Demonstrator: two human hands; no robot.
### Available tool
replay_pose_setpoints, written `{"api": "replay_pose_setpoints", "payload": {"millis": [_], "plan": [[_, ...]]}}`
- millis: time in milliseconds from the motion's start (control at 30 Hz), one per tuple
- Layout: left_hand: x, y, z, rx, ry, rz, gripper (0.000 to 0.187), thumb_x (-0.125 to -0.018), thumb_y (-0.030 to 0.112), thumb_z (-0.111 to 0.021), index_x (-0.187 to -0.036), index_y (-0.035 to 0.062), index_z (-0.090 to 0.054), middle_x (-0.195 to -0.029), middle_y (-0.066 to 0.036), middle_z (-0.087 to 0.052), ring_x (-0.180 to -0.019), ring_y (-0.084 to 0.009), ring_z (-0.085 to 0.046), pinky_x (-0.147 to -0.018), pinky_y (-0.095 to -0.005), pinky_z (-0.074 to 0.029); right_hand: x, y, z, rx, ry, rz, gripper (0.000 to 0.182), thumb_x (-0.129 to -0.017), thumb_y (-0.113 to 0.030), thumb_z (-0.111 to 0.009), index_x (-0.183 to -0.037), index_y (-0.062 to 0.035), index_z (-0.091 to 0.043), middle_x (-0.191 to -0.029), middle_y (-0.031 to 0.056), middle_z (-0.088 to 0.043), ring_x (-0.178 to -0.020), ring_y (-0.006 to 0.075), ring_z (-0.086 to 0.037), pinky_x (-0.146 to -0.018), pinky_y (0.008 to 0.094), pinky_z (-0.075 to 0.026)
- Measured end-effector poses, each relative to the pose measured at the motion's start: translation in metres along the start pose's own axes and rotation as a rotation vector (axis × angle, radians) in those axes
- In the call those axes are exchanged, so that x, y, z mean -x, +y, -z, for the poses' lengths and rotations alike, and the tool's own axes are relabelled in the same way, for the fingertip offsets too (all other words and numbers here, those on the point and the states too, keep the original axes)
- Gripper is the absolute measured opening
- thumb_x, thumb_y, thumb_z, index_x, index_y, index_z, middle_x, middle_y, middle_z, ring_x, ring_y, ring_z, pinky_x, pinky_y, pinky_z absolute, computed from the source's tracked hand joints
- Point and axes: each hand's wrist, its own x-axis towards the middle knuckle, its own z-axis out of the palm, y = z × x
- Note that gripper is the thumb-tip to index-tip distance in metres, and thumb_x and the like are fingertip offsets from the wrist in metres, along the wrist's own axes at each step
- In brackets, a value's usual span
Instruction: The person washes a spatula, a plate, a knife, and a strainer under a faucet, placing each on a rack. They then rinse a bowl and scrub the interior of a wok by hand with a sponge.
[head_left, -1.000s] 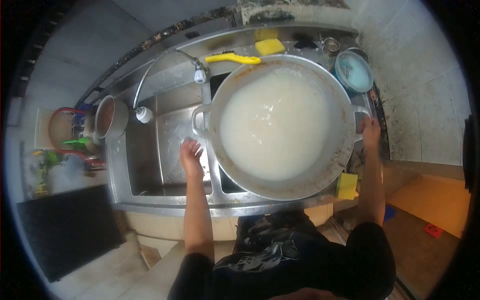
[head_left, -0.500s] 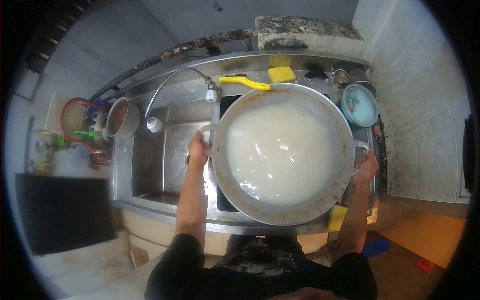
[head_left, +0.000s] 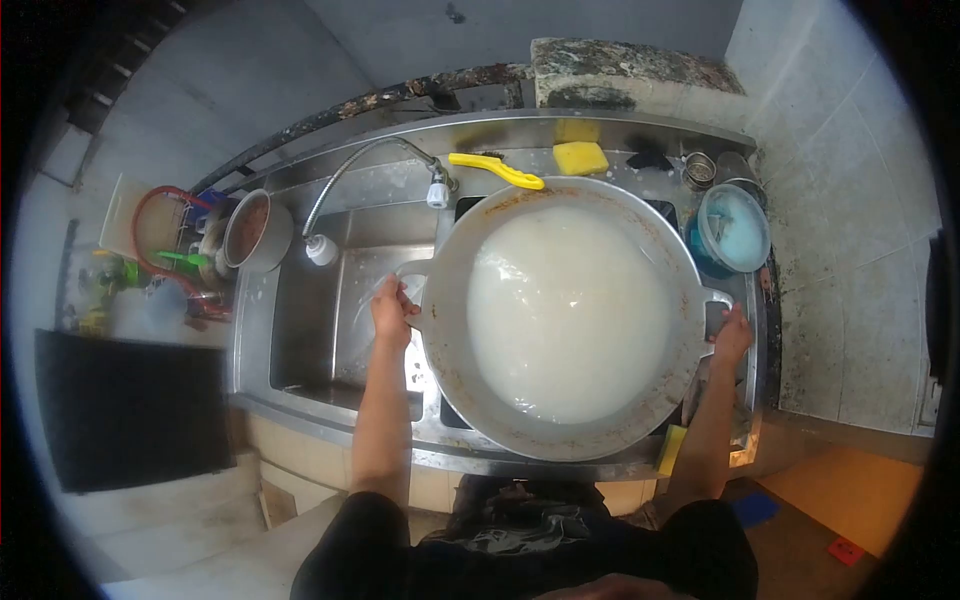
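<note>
A large metal wok (head_left: 447, 330) with two loop handles sits over the right side of the steel sink counter. Cloudy whitish liquid (head_left: 570, 310) fills much of it, and brown stains mark its inner wall. My left hand (head_left: 392, 312) is closed around the left handle, beside the sink basin. On the opposite side my right hand (head_left: 733, 336) grips the right handle. A yellow-handled brush (head_left: 497, 170) lies against the far rim. Under the wok, the surface is mostly hidden.
A steel sink basin (head_left: 345, 345) with a flexible faucet (head_left: 320, 249) is on the left. Behind lies a yellow sponge (head_left: 580, 157); another sponge (head_left: 671, 450) is at the front edge. A tub of bluish liquid (head_left: 733, 230) stands right, a pot (head_left: 270, 240) far left.
The liquid has shifted inside the wok, moving rightward off the left wall. The whole view has moved slightly; both hands stay on the handles.
</note>
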Motion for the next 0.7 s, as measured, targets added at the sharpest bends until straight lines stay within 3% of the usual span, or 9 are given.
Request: {"api": "replay_pose_setpoints", "payload": {"millis": [33,67,133,200,267,333,533,633,700], "plan": [[-0.004,0.001,0.002,-0.006,-0.025,-0.028,0.030,-0.105,0.033,-0.054,-0.098,0.0040,-0.056,-0.062,-0.001,-0.046,-0.054,-0.0186,-0.051,-0.056,-0.0366,-0.048,-0.007,0.004,-0.004,0.295,0.101,0.244,0.030,-0.099,-0.029,-0.065,-0.097,0.0006,-0.067,-0.070,0.0092,-0.058,-0.067,0.0275,-0.059,-0.064,0.0425,-0.048],[0.001,0.005,0.000,-0.002,-0.022,-0.041,0.030,-0.105,0.033,-0.054,-0.098,0.0040,-0.056,-0.062,-0.001,-0.046,-0.054,-0.0186,-0.051,-0.056,-0.0366,-0.048,-0.004,-0.011,-0.012,0.283,0.098,0.249,0.030,-0.099,-0.029,-0.065,-0.097,0.0006,-0.067,-0.070,0.0092,-0.058,-0.067,0.0275,-0.059,-0.064,0.0425,-0.048],[0.026,0.003,0.002,0.048,0.165,-0.154,0.034,-0.105,0.032,-0.055,-0.114,-0.0001,-0.056,-0.085,-0.009,-0.062,-0.073,-0.0190,-0.062,-0.070,-0.0353,-0.054,0.030,-0.072,-0.039,0.558,0.602,0.908,0.022,-0.092,-0.020,-0.069,-0.103,-0.0009,-0.069,-0.094,0.0151,-0.069,-0.094,0.0365,-0.064,-0.084,0.0510,-0.048],[0.044,-0.019,0.027,-0.206,0.295,-0.354,0.040,-0.105,0.028,-0.057,-0.130,-0.0025,-0.050,-0.116,-0.017,-0.063,-0.102,-0.0230,-0.065,-0.091,-0.0362,-0.053,0.046,-0.113,-0.101,0.298,0.032,0.807,0.036,-0.087,-0.014,-0.073,-0.121,-0.0017,-0.065,-0.117,0.0178,-0.067,-0.111,0.0359,-0.062,-0.096,0.0484,-0.047],[0.084,-0.030,0.049,-0.340,0.252,-0.433,0.044,-0.104,0.021,-0.059,-0.138,-0.0028,-0.047,-0.128,-0.017,-0.058,-0.116,-0.0221,-0.059,-0.102,-0.0351,-0.047,0.074,-0.135,-0.196,0.006,-0.424,0.792,0.046,-0.087,-0.015,-0.074,-0.129,-0.0005,-0.061,-0.124,0.0217,-0.066,-0.120,0.0374,-0.061,-0.105,0.0474,-0.045],[0.127,-0.042,0.071,-0.361,0.250,-0.388,0.040,-0.104,0.018,-0.059,-0.137,-0.0006,-0.048,-0.126,-0.013,-0.060,-0.113,-0.0199,-0.058,-0.099,-0.0326,-0.047,0.108,-0.181,-0.258,0.176,-0.730,0.857,0.056,-0.089,-0.023,-0.074,-0.136,0.0010,-0.055,-0.132,0.0239,-0.062,-0.128,0.0395,-0.055,-0.111,0.0479,-0.041],[0.250,-0.066,0.148,-0.796,0.346,-0.352,0.041,-0.098,0.008,-0.058,-0.137,-0.0031,-0.047,-0.117,-0.018,-0.061,-0.102,-0.0245,-0.060,-0.085,-0.0382,-0.053,0.121,-0.207,-0.374,0.752,-0.904,0.932,0.049,-0.093,-0.027,-0.069,-0.134,-0.0014,-0.058,-0.130,0.0187,-0.064,-0.126,0.0369,-0.057,-0.108,0.0475,-0.042],[0.306,-0.085,0.195,-0.964,0.387,-0.374,0.043,-0.098,0.007,-0.056,-0.137,-0.0058,-0.045,-0.108,-0.019,-0.061,-0.094,-0.0263,-0.062,-0.079,-0.0369,-0.054,0.105,-0.210,-0.359,0.718,-0.779,1.249,0.042,-0.093,-0.022,-0.067,-0.130,-0.0032,-0.061,-0.128,0.0170,-0.065,-0.126,0.0361,-0.056,-0.108,0.0481,-0.041],[0.337,-0.103,0.225,-0.994,0.411,-0.430,0.044,-0.098,0.008,-0.056,-0.138,-0.0067,-0.044,-0.106,-0.019,-0.061,-0.091,-0.0267,-0.063,-0.077,-0.0364,-0.054,0.086,-0.204,-0.322,0.594,-0.707,1.264,0.042,-0.091,-0.017,-0.067,-0.132,-0.0064,-0.062,-0.126,0.0155,-0.066,-0.124,0.0347,-0.057,-0.107,0.0480,-0.042]]}}
